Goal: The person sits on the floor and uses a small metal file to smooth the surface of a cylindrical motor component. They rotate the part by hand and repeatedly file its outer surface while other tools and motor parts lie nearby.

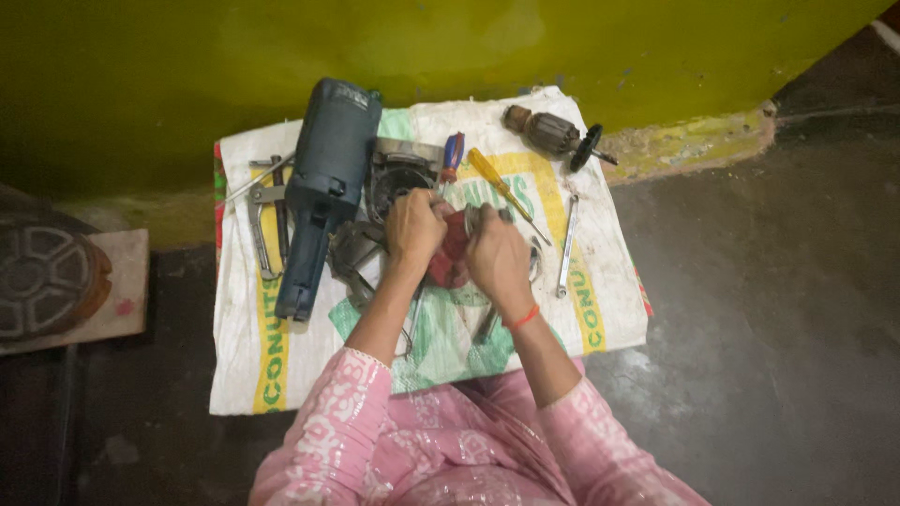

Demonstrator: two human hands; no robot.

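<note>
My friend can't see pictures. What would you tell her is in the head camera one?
Two hands, the left hand and right hand, hold a red cloth and a small metal part over a white sack on the floor. Around them lie a blue power tool, two screwdrivers, a wrench and a motor part.

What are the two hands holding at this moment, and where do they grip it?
Both the left hand and right hand clutch a red cloth bunched between them; what it wraps cannot be told.
</note>
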